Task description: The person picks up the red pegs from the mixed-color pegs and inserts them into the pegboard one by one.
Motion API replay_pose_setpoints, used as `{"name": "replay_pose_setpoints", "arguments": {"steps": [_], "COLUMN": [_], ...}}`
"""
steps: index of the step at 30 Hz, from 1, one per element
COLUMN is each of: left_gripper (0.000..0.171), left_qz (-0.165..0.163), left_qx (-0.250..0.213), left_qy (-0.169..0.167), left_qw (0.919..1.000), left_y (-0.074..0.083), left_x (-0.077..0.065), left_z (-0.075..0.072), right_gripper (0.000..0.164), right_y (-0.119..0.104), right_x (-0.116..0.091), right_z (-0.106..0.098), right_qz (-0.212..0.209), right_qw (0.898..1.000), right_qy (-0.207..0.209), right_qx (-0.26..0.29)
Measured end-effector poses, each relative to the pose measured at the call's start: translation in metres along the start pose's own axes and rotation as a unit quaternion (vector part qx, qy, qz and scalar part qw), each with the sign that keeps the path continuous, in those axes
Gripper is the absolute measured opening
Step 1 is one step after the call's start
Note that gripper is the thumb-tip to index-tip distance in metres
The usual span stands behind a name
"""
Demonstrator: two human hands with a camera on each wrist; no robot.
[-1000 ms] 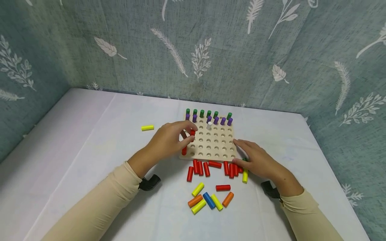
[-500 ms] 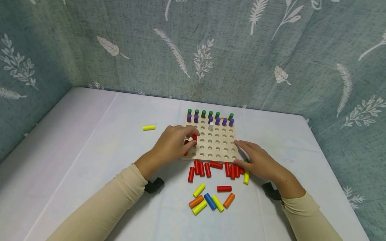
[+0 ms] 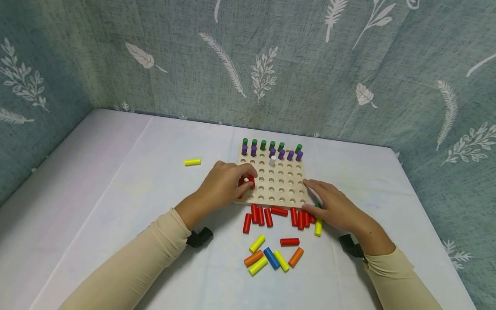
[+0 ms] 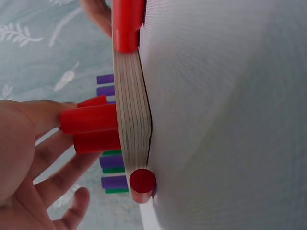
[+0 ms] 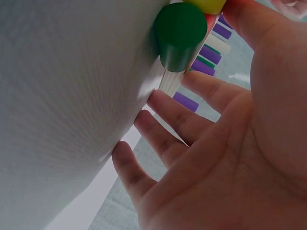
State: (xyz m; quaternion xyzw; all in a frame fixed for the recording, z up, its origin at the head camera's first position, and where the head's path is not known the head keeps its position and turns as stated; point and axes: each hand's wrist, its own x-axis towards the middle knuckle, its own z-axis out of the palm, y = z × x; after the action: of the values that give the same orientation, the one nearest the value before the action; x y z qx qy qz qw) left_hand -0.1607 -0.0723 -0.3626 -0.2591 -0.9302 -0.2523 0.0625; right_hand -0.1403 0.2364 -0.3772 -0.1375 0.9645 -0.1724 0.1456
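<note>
My left hand (image 3: 226,181) pinches a red peg (image 3: 251,179) between thumb and fingers, low over the left part of the wooden pegboard (image 3: 267,204). Two other red pegs (image 4: 91,119) stand upright at the board's left side, partly behind that hand in the head view. My right hand (image 3: 334,207) lies at the board's right edge, fingers extended, with fingertips right at the board and cloth. Green pegs (image 3: 263,144) line the back row, purple pegs (image 3: 281,153) the row before it, each row with a gap. One white peg (image 3: 273,160) stands just in front of them.
Several loose red pegs (image 3: 268,217) lie along the board's front edge. Nearer are yellow (image 3: 257,243), orange (image 3: 296,257) and blue (image 3: 271,258) pegs. A lone yellow peg (image 3: 192,162) lies at left. By the right hand lie a green peg (image 5: 181,33) and a yellow one (image 3: 318,227).
My left hand has moved slightly toward the front of the board and lower, still pinching the red peg. The right hand has stayed at the board's right edge. The head view has shifted a little.
</note>
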Motion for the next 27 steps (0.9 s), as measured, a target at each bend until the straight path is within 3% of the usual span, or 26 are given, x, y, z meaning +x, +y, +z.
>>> {"name": "replay_pose_setpoints", "arguments": {"steps": [27], "left_gripper": [0.017], "left_qz": [0.007], "left_qx": [-0.005], "left_qy": [-0.010], "left_qw": [0.9999], "left_y": [0.0010], "left_x": [-0.0021], "left_z": [-0.0002], "right_gripper": [0.080], "right_y": [0.0017], "right_x": [0.0004], "right_z": [0.0000], "right_qz": [-0.004], "right_qw": [1.000], "right_qy": [-0.001], "right_qx": [-0.001]}}
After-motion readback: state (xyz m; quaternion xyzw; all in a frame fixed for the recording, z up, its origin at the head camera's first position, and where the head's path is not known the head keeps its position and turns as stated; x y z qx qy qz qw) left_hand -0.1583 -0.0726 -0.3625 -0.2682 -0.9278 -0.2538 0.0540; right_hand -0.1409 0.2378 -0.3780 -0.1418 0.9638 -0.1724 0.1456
